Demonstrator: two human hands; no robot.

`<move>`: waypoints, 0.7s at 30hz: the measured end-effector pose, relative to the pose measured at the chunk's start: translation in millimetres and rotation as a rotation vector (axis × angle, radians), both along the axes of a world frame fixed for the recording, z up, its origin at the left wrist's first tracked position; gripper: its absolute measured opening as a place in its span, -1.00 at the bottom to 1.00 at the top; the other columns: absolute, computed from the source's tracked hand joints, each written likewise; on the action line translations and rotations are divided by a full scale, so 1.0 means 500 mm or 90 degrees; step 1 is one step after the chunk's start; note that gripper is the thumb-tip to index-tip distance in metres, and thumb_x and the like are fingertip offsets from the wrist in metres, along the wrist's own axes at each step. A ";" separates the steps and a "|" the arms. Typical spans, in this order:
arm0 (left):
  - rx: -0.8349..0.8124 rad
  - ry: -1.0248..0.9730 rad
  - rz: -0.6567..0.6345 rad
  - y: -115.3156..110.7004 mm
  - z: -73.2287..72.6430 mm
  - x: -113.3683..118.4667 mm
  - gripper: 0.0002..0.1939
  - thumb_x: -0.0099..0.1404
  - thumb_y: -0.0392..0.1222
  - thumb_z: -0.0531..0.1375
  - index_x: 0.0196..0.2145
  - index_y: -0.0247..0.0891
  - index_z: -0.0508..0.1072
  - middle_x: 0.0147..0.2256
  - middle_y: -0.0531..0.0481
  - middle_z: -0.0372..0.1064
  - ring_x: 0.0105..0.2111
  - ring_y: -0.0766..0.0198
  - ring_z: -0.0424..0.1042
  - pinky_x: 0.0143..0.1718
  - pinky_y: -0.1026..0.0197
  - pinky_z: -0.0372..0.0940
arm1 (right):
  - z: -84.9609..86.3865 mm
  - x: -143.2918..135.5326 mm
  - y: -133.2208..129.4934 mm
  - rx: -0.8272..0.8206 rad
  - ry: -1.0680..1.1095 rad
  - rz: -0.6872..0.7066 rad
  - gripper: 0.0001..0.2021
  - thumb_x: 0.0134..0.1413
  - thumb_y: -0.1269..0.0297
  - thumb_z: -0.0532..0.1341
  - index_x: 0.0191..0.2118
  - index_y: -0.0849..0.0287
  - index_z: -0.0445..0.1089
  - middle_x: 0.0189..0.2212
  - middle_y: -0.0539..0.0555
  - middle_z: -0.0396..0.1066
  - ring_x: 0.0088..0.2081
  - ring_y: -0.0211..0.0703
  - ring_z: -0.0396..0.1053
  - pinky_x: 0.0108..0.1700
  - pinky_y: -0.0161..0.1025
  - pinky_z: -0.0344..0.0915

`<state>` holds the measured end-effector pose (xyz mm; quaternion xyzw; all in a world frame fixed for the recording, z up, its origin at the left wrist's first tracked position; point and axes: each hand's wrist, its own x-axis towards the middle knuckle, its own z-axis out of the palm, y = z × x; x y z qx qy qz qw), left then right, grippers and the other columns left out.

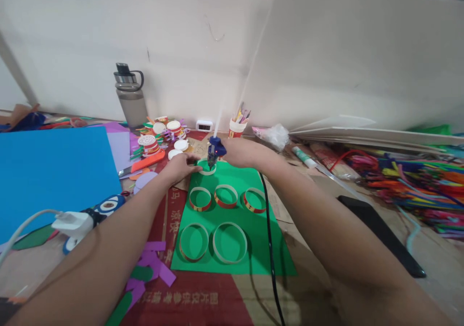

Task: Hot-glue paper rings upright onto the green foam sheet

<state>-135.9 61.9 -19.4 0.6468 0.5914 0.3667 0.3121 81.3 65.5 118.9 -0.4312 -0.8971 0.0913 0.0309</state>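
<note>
Wall (174, 36): rises pale behind everything, lightly marked.
Cardboard (210, 287): covers the work surface, partly red with printed characters.
Blue sheet (54, 171): lies flat at left.
Green sheet (232, 215): lies on the cardboard, crossed by a black cord (268, 219).
Bottle (132, 106): stands upright near the wall.
Right hand (236, 152): wrapped around the glue gun (215, 148), aiming it down over the farthest paper ring (208, 172).
Left hand (183, 166): reaches that ring's left side; impossible to say whether pinching it.
Five nearer rings (203, 207): rest in two rows on the green sheet.
Clock (204, 125): sits by the wall.
</note>
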 end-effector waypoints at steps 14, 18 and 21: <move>0.076 0.137 0.023 -0.025 0.031 0.030 -0.20 0.01 0.20 0.36 0.14 -0.23 0.40 0.11 -0.16 0.42 0.03 -0.01 0.45 0.06 0.06 0.35 | -0.059 0.060 0.006 0.022 0.061 -0.046 -0.69 0.16 0.36 0.15 0.02 0.30 0.33 0.02 0.37 0.45 -0.02 0.13 0.45 -0.10 -0.19 0.30; 0.068 0.144 0.010 -0.031 0.037 0.037 -0.35 0.06 0.12 0.34 0.07 -0.22 0.47 0.07 -0.10 0.47 0.03 0.02 0.46 0.10 0.06 0.33 | -0.060 0.059 0.009 0.001 0.058 -0.029 -0.69 0.17 0.29 0.18 0.01 0.30 0.33 -0.02 0.37 0.47 -0.07 0.12 0.46 -0.17 -0.22 0.30; 0.067 0.160 0.014 -0.034 0.042 0.040 -0.37 0.07 0.10 0.33 0.06 -0.23 0.47 0.06 -0.11 0.48 0.02 0.01 0.46 0.10 0.04 0.32 | -0.062 0.058 0.013 -0.016 0.069 -0.024 -0.66 0.16 0.24 0.21 0.02 0.27 0.34 -0.02 0.34 0.48 -0.08 0.11 0.47 -0.18 -0.23 0.30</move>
